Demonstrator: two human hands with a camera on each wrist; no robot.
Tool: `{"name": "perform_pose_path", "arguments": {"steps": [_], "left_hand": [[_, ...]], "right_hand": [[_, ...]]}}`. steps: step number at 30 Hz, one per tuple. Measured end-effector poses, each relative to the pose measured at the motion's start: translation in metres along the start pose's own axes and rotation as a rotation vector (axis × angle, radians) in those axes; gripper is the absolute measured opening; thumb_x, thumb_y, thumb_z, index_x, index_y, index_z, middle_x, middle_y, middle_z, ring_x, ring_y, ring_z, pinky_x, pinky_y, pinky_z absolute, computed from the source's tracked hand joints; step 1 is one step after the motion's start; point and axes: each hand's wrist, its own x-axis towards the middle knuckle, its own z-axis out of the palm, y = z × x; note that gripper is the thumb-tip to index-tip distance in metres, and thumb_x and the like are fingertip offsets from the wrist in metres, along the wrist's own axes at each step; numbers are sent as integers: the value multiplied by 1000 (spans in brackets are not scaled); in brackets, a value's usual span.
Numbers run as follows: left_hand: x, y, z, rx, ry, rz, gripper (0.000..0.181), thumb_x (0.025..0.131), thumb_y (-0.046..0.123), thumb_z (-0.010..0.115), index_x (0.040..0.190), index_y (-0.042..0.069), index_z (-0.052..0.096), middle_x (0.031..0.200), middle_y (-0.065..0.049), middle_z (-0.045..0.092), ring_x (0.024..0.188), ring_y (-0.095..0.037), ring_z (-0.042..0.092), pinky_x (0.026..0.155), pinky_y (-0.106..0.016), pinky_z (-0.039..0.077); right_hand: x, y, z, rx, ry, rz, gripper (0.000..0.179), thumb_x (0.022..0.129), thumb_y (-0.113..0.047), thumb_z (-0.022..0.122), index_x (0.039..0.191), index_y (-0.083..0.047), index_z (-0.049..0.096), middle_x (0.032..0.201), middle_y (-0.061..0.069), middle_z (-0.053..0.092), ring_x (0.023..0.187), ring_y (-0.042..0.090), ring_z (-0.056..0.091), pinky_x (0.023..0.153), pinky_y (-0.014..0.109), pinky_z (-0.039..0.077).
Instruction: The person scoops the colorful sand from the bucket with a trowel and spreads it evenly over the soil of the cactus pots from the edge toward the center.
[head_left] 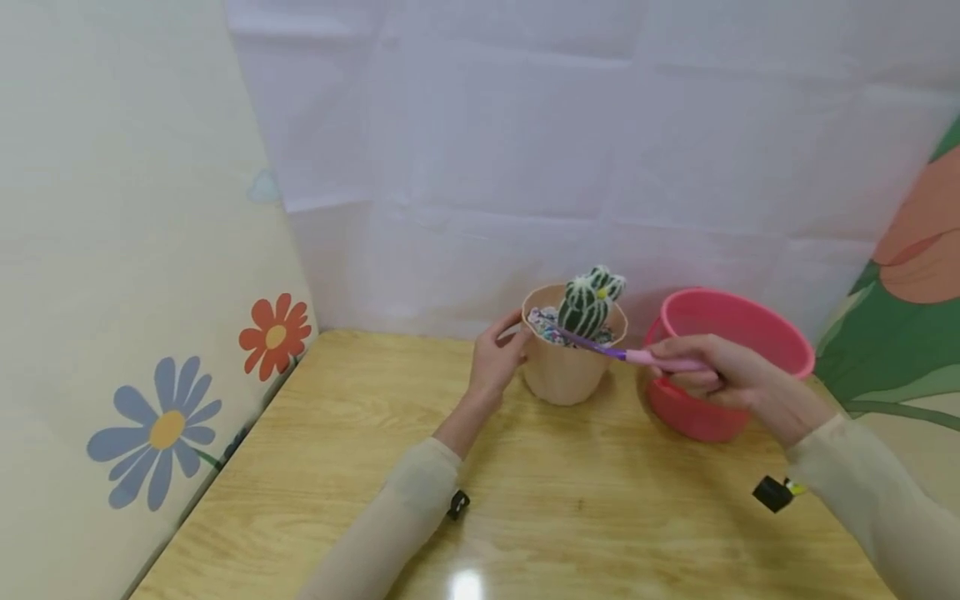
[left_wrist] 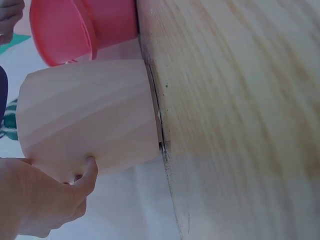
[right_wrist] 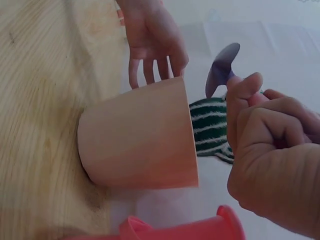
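Note:
A peach plant pot (head_left: 562, 375) stands upright on the wooden table, holding a green-and-white crafted cactus (head_left: 585, 310) and colourful small filling (head_left: 546, 323). My left hand (head_left: 497, 357) touches the pot's left side near the rim. Its fingers (right_wrist: 148, 72) look fairly straight against the wall in the right wrist view. My right hand (head_left: 708, 367) grips the pink handle of a small trowel (head_left: 637, 357). The trowel's purple blade (right_wrist: 221, 70) is over the pot's opening, beside the cactus. Whether the blade touches the filling cannot be told.
A pink-red bucket (head_left: 697, 417) stands right of the pot, under my right hand. White sheeting (head_left: 487, 167) hangs behind the table (head_left: 375, 400). Flower-painted walls (head_left: 165, 429) rise at both sides. Small black pieces (head_left: 772, 493) show beside my wrists.

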Motion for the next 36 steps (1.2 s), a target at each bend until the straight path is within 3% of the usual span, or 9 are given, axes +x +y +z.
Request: {"name": "perform_pose_path", "arguments": {"steps": [4,8,14,18,23,28,33,36], "left_hand": [[0,1,2,5,15,5,44,99,15,68,140,1,59,139,-13,59,117,-29,62,89,-41,60],[0,3,3,34,41,29,41,98,15,67,136,-1,62,134,-15,61,113,-28,63,89,-42,60],[-1,7,7,95,87,70,34,98,15,65,129,4,67,128,-13,65,111,-27,63,92,-49,57],[-4,9,11,157,103,108,33,97,15,64,128,6,68,127,-10,66,113,-27,62,92,-44,58],[-10,13,16,230,116,179,32,97,16,64,127,6,69,121,-3,67,113,-24,61,91,-37,58],[-15,17,21,234,111,281,26,99,14,63,123,10,70,116,-3,68,104,-20,63,88,-36,58],[-32,44,32,198,75,323,25,100,3,61,124,0,67,116,-19,67,101,-32,65,88,-41,58],[-33,47,34,189,44,331,27,101,1,59,126,-7,64,115,-26,65,100,-40,64,89,-47,58]], "right_hand": [[-10,6,-4,-184,-5,-67,26,107,-5,46,116,4,69,90,10,70,47,3,31,43,15,23],[-24,10,-6,-287,67,-98,21,106,-8,53,114,0,71,91,10,71,46,6,26,44,17,23],[-43,9,-5,-331,110,-187,20,105,-6,54,112,1,71,89,12,71,47,14,17,46,27,16],[-52,9,-5,-360,183,-235,17,103,-5,57,109,-2,73,86,11,72,48,14,19,46,29,16],[-61,12,-8,-372,232,-272,17,103,-5,59,112,-1,73,84,9,69,49,13,25,45,30,16],[-72,22,-18,-302,241,-305,21,104,-3,55,111,-3,74,86,8,70,51,16,22,47,31,14],[-80,25,-36,-271,191,-376,26,105,2,49,113,-2,74,90,9,71,50,18,18,46,33,11],[-81,22,-47,-314,164,-402,28,106,2,46,116,0,73,92,10,72,49,22,16,45,37,9]]}}
